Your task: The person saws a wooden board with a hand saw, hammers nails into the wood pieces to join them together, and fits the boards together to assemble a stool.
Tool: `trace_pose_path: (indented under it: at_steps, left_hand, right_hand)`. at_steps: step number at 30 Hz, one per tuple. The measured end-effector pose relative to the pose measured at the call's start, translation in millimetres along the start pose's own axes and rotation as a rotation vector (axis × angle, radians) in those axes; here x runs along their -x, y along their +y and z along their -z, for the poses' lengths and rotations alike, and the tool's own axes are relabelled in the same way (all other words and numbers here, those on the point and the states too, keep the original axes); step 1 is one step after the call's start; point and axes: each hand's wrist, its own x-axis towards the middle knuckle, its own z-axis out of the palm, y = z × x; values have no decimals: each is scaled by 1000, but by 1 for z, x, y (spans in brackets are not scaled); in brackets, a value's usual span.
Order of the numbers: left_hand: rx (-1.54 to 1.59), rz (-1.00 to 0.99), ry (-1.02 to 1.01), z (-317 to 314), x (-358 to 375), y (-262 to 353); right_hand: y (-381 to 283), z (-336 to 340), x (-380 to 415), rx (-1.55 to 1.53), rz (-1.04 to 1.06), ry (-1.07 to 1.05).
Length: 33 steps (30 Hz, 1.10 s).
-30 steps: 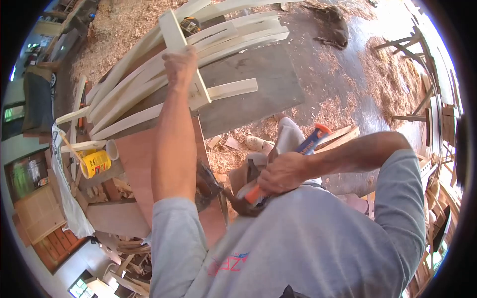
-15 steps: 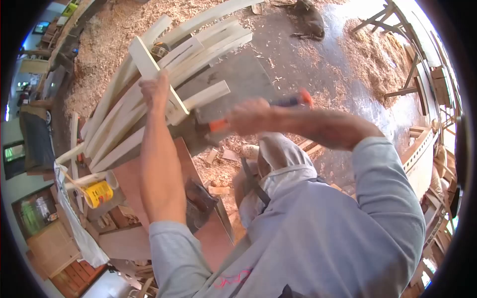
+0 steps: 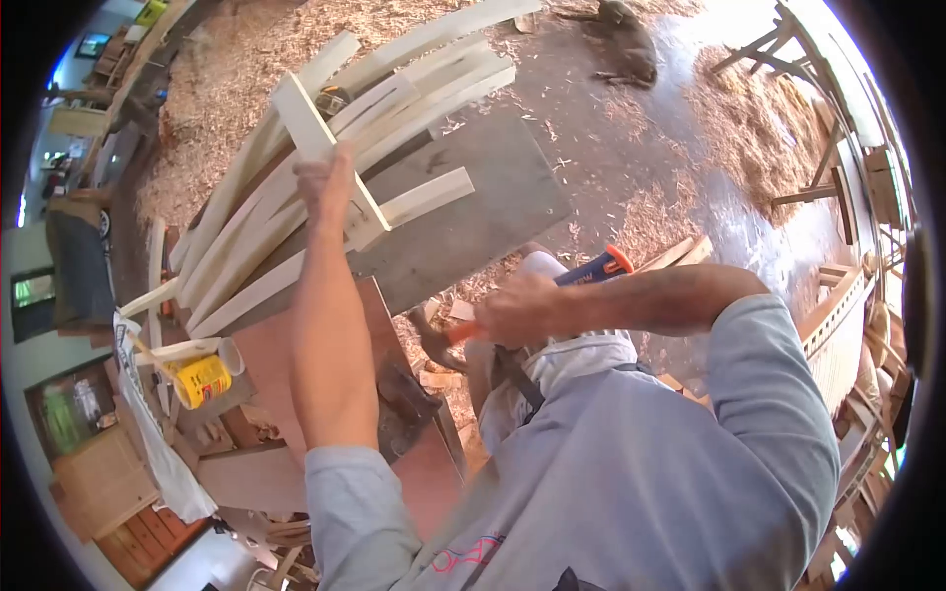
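My left hand is wrapped round a pale flat wooden board, which stands on edge across other wood pieces. A short pale wooden piece meets the board's near end and sticks out to the right over the dark worktop. In my right hand is a hammer with a blue and orange handle. Its dark metal head points left, apart from the board and low near my body. My right fingers are closed round the handle.
Several long pale wooden strips lie on the worktop, with a tape measure among them. A yellow tub stands at left by a brown panel. Wood shavings cover the floor; a dark dog lies farther off.
My right hand has drawn the hammer down and back towards my body, away from the board. My left hand keeps its hold on the board. The whole view has shifted slightly.
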Motion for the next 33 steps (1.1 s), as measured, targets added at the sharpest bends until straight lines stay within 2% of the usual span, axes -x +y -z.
trace_pose_path:
  at_steps: [2,5,6,7,8,10,11,12,13,14,15,17,18,20,22,24,25,27,28,29,30,31,32,33]
  left_hand:
    - [34,-47,14,-1,-1,17]
    - [-26,71,-80,7,5,19]
    - [-37,80,-83,12,3,19]
    - [-244,47,-153,19,-2,19]
    - [-455,12,-224,26,-9,21]
    - [-561,-25,-175,44,-29,39]
    - [-580,-89,-87,44,-56,32]
    - [-594,-155,1,44,-87,25]
    - [-501,-272,75,46,-110,32]
    - [-401,-389,154,47,-132,43]
    - [-411,-389,157,31,-159,39]
    - [-240,-628,327,0,-207,25]
    - [-239,-634,344,0,-210,33]
    - [-222,-251,-136,-8,-205,39]
    - [-173,-247,-127,-8,-204,35]
    - [-121,-250,-107,-9,-207,28]
    - [-136,-274,-64,-12,-208,27]
    - [-111,-296,-5,-16,-210,25]
    - [-65,-357,58,-19,-207,21]
    - [30,-353,28,-27,-214,9]
    - [-80,-356,32,-24,-208,16]
    - [-53,-371,40,-24,-204,18]
    - [23,-378,-36,-33,-215,-3]
    - [-1,-459,105,-35,-205,-13]
  right_hand:
    - [10,-14,12,52,34,12]
    - [11,-19,41,-133,-2,-70]
    - [14,-14,51,-190,-94,-71]
    - [18,-10,60,-248,-184,-74]
    - [23,-11,66,-260,-168,-82]
    - [31,-18,72,-237,-117,19]
    - [34,-24,72,-254,-100,15]
    - [35,-30,72,-227,-9,105]
    - [36,-32,70,-197,80,195]
    - [36,-29,66,-201,91,194]
    - [35,-25,62,-159,172,246]
    - [32,-18,51,-131,272,322]
    - [32,-14,45,-118,277,331]
    - [33,-7,39,-95,259,285]
    - [37,1,38,-85,248,256]
    - [42,9,37,-173,123,304]
    - [44,17,37,-157,126,311]
    - [48,31,37,-298,-100,220]
    - [50,35,38,-280,-88,219]
    - [54,39,41,-333,-166,224]
    - [58,44,42,-379,-235,228]
    - [58,48,44,-341,-196,220]
    - [56,50,50,-353,-236,258]
    - [57,51,58,-357,-270,293]
